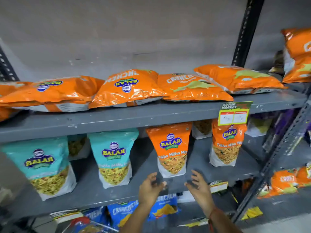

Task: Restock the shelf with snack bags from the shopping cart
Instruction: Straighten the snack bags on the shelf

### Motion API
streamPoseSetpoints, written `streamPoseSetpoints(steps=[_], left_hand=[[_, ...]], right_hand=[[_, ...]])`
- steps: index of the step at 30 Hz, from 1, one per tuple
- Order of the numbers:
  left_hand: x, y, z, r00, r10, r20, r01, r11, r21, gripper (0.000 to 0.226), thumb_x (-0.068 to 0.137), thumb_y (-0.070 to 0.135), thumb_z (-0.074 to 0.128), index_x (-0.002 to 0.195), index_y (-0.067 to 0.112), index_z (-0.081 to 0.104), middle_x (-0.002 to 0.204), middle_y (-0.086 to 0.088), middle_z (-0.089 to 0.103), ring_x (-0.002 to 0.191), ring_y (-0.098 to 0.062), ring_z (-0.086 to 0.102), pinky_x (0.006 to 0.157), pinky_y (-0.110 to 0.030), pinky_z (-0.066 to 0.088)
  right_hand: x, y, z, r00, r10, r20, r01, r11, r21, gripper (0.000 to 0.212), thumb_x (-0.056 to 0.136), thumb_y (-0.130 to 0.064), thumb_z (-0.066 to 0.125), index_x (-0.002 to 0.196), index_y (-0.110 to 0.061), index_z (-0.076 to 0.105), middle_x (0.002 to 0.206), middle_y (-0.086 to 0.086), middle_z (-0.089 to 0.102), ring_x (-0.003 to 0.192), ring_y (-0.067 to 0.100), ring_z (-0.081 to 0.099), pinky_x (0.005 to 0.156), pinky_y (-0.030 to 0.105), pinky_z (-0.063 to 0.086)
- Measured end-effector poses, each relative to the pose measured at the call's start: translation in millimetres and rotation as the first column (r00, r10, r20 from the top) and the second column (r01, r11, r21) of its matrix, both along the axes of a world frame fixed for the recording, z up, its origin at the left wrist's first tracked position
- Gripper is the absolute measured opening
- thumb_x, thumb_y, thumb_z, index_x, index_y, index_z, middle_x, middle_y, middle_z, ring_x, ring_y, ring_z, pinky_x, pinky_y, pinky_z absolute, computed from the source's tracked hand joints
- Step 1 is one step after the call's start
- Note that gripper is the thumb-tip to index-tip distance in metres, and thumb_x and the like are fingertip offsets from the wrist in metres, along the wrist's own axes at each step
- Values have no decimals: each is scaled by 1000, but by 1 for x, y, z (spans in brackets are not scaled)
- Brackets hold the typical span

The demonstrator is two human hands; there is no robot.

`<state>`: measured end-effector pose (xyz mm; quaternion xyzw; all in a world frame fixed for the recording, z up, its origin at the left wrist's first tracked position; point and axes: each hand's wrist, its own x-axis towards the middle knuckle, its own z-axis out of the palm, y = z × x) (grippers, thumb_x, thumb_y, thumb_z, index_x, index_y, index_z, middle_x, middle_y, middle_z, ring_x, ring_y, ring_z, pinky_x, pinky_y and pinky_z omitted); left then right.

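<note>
left hand (pixel 150 187) and right hand (pixel 200 185), both open and empty, flank an upright orange snack bag (pixel 170 148) just beyond; light, crinkly, slippery film, best pinched at its sides.

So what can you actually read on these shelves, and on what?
"BALAJI": teal pouch, orange pouch, upside down on top-shelf orange bag.
"Tikha Mitha Mix": orange pouch.
"CRUNCHEX", last letter unsure: top-shelf bag, blue bags below.
"SUPER MARKET": shelf tag; its handwritten prices are unreadable.
Teal pouch's flavour line: too blurred.
</note>
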<state>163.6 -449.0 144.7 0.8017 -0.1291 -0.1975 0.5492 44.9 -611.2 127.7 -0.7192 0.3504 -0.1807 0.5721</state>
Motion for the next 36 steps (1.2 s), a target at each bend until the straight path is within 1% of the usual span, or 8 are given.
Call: streamPoseSetpoints(steps=[3, 7, 10, 13, 17, 25, 30, 36], left_hand=[[7, -11, -6, 996, -27, -80, 30, 999, 38, 70, 73, 23, 80, 134, 14, 47, 124, -8, 58, 110, -24, 64, 95, -37, 51], [6, -13, -9, 999, 19, -47, -20, 1000, -22, 52, 79, 25, 75, 124, 25, 49, 111, 1, 65, 85, -10, 67, 74, -24, 55], [5, -10, -8, 994, 96, -46, -99, 993, -64, 36, 83, 24, 71, 113, 27, 52, 113, -7, 69, 97, -28, 68, 88, -43, 54], [7, -16, -11, 992, 121, -38, -123, 989, -83, 34, 83, 25, 71, 107, 35, 49, 105, -4, 70, 91, -21, 68, 85, -36, 53], [8, -22, -15, 989, 143, -19, -145, 986, -82, 39, 79, 23, 74, 109, 33, 50, 97, 1, 69, 80, -4, 64, 79, -27, 50], [-3, -29, -19, 965, 261, -14, -262, 963, -61, 44, 77, 20, 76, 117, 18, 57, 105, -7, 70, 94, -20, 68, 85, -32, 51], [-36, -59, -19, 938, 276, 210, -264, 961, -83, 27, 74, 27, 78, 83, 37, 56, 75, 9, 68, 67, 1, 64, 57, -20, 44], [-69, -150, -10, 954, -191, 232, 192, 981, 19, 36, 77, 31, 74, 111, 31, 62, 95, 8, 70, 83, -7, 67, 82, -32, 56]], right_hand=[[16, -10, 0, 995, 82, -52, -82, 997, 5, 69, 86, -9, 65, 145, -15, 29, 146, 14, 42, 132, 28, 41, 110, 48, 36], [27, -8, -3, 990, 133, -40, -135, 990, -34, 78, 84, -8, 67, 147, -14, 21, 143, 5, 41, 135, 24, 39, 112, 43, 36], [31, -5, -1, 981, 196, -15, -196, 978, -71, 63, 82, -6, 68, 132, -31, 39, 126, 0, 59, 113, 5, 60, 90, 16, 51], [40, -16, -9, 967, 256, -6, -255, 960, -119, 56, 80, -6, 69, 126, -29, 46, 113, -9, 65, 94, -17, 60, 72, 1, 47], [50, -27, -15, 957, 289, -4, -287, 950, -120, 57, 79, -10, 71, 122, -38, 45, 110, -17, 64, 94, -13, 61, 73, 1, 47], [50, -35, -15, 939, 342, 24, -337, 935, -108, 61, 78, -20, 72, 129, -34, 43, 124, -4, 63, 107, 7, 61, 88, 25, 53], [16, -38, -5, 974, -31, 223, 81, 973, -216, 39, 81, -25, 71, 115, -39, 57, 108, -23, 63, 99, -3, 60, 78, 10, 49], [-52, -119, 11, 679, -572, 460, 636, 772, 23, 34, 88, 3, 56, 115, -18, 51, 103, 1, 63, 91, 9, 60, 73, 4, 45]])
